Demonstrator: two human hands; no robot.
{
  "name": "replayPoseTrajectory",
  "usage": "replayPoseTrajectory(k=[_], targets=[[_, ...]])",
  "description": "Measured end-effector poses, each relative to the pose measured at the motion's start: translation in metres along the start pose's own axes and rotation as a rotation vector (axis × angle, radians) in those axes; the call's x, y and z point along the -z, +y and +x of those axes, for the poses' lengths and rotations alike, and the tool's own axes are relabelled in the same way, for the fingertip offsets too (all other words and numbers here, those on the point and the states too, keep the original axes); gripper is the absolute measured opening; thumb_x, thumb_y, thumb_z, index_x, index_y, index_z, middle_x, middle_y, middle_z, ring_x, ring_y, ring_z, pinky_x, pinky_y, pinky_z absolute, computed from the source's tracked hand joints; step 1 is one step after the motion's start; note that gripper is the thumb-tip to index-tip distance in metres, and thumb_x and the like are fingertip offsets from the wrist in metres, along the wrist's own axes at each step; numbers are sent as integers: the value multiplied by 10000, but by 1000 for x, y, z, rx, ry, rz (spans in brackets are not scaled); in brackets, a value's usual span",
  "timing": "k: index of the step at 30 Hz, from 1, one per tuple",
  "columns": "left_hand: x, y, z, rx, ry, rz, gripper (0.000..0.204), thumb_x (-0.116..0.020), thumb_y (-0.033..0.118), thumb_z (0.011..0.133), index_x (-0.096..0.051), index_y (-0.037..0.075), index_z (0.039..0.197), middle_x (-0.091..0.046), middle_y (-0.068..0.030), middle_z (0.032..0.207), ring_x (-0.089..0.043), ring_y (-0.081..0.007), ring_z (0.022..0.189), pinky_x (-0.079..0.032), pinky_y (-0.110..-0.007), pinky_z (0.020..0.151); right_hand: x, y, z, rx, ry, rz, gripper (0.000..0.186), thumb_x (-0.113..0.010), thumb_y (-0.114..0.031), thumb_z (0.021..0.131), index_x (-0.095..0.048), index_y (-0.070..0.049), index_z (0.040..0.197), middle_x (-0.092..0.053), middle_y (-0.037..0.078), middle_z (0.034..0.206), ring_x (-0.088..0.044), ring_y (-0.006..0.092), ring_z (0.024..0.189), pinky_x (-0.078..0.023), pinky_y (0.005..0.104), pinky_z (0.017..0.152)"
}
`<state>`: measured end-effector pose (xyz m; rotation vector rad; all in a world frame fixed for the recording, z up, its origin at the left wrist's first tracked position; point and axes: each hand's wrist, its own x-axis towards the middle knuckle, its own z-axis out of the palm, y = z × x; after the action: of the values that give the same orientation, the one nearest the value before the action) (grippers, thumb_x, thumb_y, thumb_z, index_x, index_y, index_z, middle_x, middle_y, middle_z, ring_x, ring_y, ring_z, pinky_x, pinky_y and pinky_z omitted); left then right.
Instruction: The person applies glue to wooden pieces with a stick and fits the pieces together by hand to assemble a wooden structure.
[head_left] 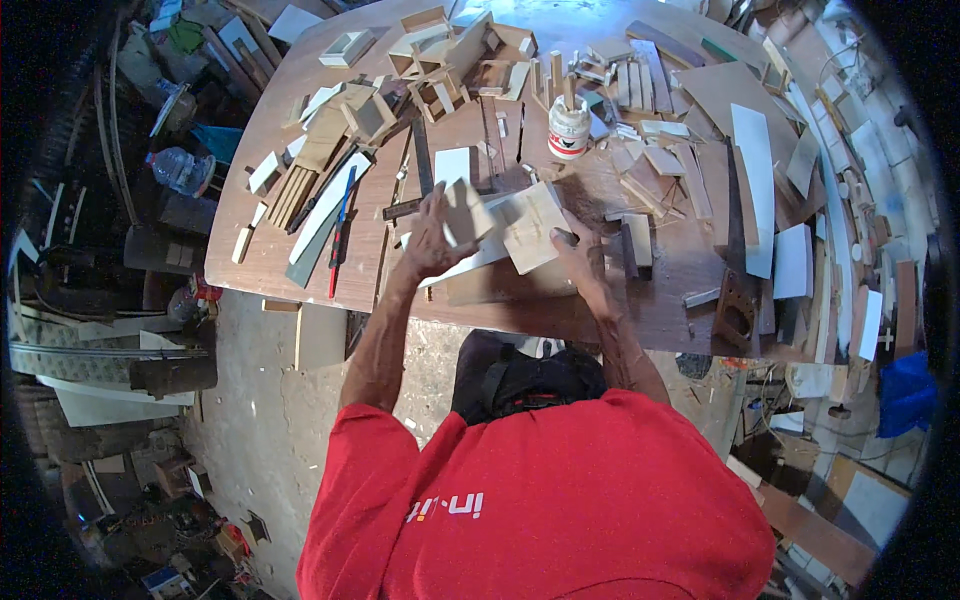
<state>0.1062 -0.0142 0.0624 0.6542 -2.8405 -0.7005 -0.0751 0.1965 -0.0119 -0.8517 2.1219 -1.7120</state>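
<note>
From here I see the left hand (428,238) pinching a wooden block (467,213); the right hand (584,255) grips a pale wooden panel (534,226), thumb on top. Both pieces are between the hands, over the table (655,300). The step seems to be handling them together; moving next calls for steady grip.

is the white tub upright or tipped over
Upright: the white tub stands base down on the table, a stick showing at its top.

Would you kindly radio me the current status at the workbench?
Left hand gripping a wooden block; right hand gripping a pale wooden panel. White tub and scrap wood farther back on the bench.
</note>
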Motion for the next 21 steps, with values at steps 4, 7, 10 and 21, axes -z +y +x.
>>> replayPoseTrajectory(k=[4,7,10,21], targets=[[-37,41,27,-169,294,-318,1203,-848,421,627,-141,-51,1479,-368,-290,1411,-397,-391,1307,-350,-438,1088,3,-15,-5,-216,-57,-426,480,-570,-309,927,-554,-54,1334,-617,179,1250,-605,198,1089,-483,336,907],[-55,75,40,-168,178,-361,1209,-829,531,612,-178,-35,1458,-411,-251,1395,-405,-396,1307,-278,-508,1112,15,11,-9,-367,120,-283,507,-542,-368,944,-548,-33,1324,-609,191,1254,-610,230,1086,-486,352,906],[-85,73,42,-189,221,-221,1194,-790,610,619,-199,-16,1447,-415,-227,1391,-414,-390,1294,-206,-591,1102,17,-25,-14,-549,138,254,520,-526,-429,952,-549,-50,1309,-613,203,1214,-616,288,1069,-483,393,899],[-101,58,51,-194,161,-254,1397,-819,654,517,-86,-28,1492,-289,-226,1494,-295,-380,1396,-132,-581,1142,15,-79,-12,-23,109,-573,287,-664,-297,843,-652,-53,994,-681,183,848,-661,369,796,-505,458,733]])
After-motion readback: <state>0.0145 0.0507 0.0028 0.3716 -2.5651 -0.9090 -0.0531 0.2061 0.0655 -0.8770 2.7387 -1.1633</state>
